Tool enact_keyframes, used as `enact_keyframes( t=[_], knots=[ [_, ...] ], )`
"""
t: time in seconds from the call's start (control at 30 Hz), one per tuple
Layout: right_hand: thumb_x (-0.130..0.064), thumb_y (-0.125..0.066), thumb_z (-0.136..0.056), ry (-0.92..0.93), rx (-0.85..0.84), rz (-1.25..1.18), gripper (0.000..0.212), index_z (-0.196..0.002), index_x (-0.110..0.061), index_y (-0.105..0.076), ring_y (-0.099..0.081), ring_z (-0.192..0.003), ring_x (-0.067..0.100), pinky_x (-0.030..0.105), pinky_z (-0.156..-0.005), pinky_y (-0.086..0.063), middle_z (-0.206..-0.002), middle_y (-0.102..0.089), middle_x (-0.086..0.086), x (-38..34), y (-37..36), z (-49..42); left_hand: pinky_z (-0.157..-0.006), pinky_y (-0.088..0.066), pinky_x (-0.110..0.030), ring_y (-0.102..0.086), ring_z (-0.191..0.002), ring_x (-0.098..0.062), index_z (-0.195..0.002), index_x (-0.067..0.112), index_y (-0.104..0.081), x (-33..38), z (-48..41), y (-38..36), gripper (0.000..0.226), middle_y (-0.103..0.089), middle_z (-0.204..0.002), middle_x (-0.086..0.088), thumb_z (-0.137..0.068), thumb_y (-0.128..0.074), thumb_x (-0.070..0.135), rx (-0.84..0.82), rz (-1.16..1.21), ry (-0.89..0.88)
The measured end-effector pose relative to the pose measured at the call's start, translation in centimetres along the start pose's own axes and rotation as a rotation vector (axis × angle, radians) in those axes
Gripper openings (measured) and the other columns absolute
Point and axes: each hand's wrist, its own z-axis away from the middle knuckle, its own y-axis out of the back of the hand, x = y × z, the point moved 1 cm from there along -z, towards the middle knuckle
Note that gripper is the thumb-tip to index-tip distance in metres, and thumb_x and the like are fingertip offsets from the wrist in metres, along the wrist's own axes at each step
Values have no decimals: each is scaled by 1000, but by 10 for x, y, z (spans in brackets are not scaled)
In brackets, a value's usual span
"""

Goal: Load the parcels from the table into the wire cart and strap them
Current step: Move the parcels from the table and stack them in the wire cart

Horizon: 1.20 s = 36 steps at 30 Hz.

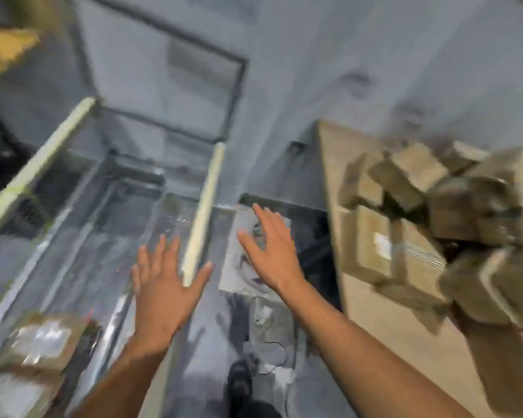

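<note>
- The person's left hand (163, 285) is spread flat, palm down, fingers splayed and holding nothing; it hangs over the near right edge of the cart.
- The right hand (267, 245) is likewise spread wide and empty, fingers pointing away from the person, in the gap between cart and bench.
- Both bare forearms reach in from the bottom of the view, the left one from lower centre, the right one from the lower right.
- Just beside the left hand's thumb runs a pale, cream-coloured padded rail (204, 215), part of the right side of the tall metal wire cart (82, 224), whose silvery mesh walls are blurred by motion.
- A matching cream rail (40, 164) runs along the cart's left side.
- Inside the cart, at the lower left, lie brown cardboard parcels with white labels (40, 342), wrapped in something shiny; how many is hard to tell in the blur.
- To the right stands a tan wooden bench (384, 321), well apart from the left hand and near the right forearm.
- On the bench sits a loose heap of small brown cardboard parcels (429, 212), tumbled at many angles, one near the front showing a white label.
- Below the hands is a grey concrete floor (299, 86) with dark stains, and a dark shoe (239, 381) shows near the bottom.
</note>
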Motion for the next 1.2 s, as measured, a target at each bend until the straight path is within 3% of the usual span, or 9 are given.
enact_keyframes(
  t=[0.2,0.37,0.47,0.53,0.67,0.77,0.93,1.07,1.2],
  knots=[
    [-38,-64,-100,-279,518,1,62,-155,-15,-45,-27,-155,25,43,-127,-20,-163,-39,8,126,225,55,-129,-14,-52,-14,-159,-33,-157,20,-42,225,-17,-85,107,-30,-169,-6,-77,-32,90,-158,39,-398],
    [-63,-50,-93,-424,872,-31,69,-155,-34,-42,-22,-153,5,29,-122,-21,-163,-34,-12,210,347,132,-126,-20,-41,-23,-154,-20,-155,19,-43,391,31,-175,101,-35,-165,-2,-79,-40,86,-412,239,-603],
    [-61,-50,-91,-508,1085,-66,67,-151,-33,-44,-32,-146,6,24,-114,-28,-157,-40,-9,260,393,170,-120,-33,-38,-34,-148,-12,-152,28,-45,464,72,-223,90,-39,-159,7,-81,-46,84,-555,354,-645],
    [-61,-52,-92,-584,1105,-109,71,-154,-30,-39,-33,-143,5,20,-112,-29,-157,-37,-9,293,411,184,-116,-38,-41,-37,-145,-10,-152,35,-43,504,95,-253,89,-37,-159,11,-79,-46,85,-638,381,-634],
    [-64,-53,-96,-756,996,-229,77,-160,-29,-28,-23,-152,13,35,-119,-27,-166,-25,-9,353,418,186,-115,-41,-50,-36,-148,-13,-157,43,-30,554,127,-308,98,-26,-165,16,-73,-47,90,-753,355,-550],
    [-80,-42,-89,-837,891,-295,85,-158,-31,-38,-2,-156,8,46,-127,-14,-171,-16,-12,373,415,175,-111,-48,-50,-48,-139,-13,-155,45,-36,563,132,-336,90,-42,-156,13,-77,-55,85,-788,378,-511],
    [-90,-37,-79,-762,972,-390,89,-150,-38,-49,12,-151,-7,39,-121,-7,-170,-11,-20,364,403,176,-112,-47,-49,-44,-145,-11,-142,54,-47,556,139,-340,63,-51,-149,16,-84,-59,77,-760,465,-528],
    [-79,-49,-85,-608,1034,-541,58,-135,-51,-49,-29,-151,11,52,-119,-37,-158,-38,-16,327,405,183,-91,-52,-15,-58,-122,7,-142,48,-49,545,144,-301,65,-63,-131,28,-83,-70,66,-796,672,-486],
    [-60,-68,-87,-326,992,-656,52,-131,-44,-44,-59,-125,2,19,-93,-53,-132,-59,-21,270,396,183,-92,-55,-18,-63,-119,1,-142,34,-49,505,139,-248,72,-66,-128,24,-79,-80,51,-751,803,-470]
  ],
)
